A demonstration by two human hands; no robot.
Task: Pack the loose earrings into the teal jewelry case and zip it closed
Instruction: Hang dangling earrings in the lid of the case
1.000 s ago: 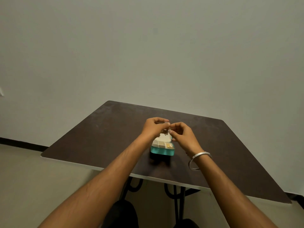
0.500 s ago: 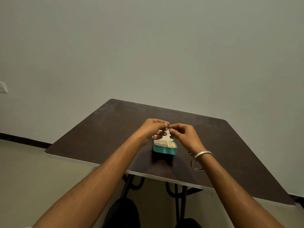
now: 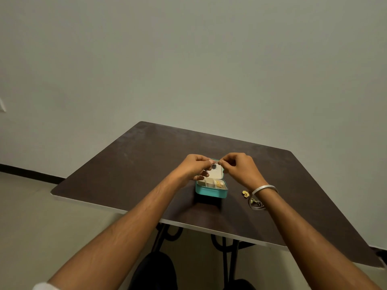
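The teal jewelry case (image 3: 211,192) lies open on the dark table (image 3: 134,164), its cream lid standing up behind it. A gold earring (image 3: 218,183) rests in the right compartment. Just above the lid, my left hand (image 3: 194,167) and my right hand (image 3: 238,166) meet fingertip to fingertip, both pinching a small dark flower-shaped earring (image 3: 213,166). A loose gold earring (image 3: 245,193) lies on the table right of the case, beside my right wrist. Another small dark earring (image 3: 256,202) lies just below my silver bangle, partly hidden by the wrist.
The table's near edge runs under my forearms, with black metal legs (image 3: 227,254) below. A plain grey wall rises behind the far edge. My knees (image 3: 155,271) show dark under the table.
The view has shifted, so the case and the loose earrings on the right now show. My hands stay joined over the case, holding the dark earring a little higher against the lid.
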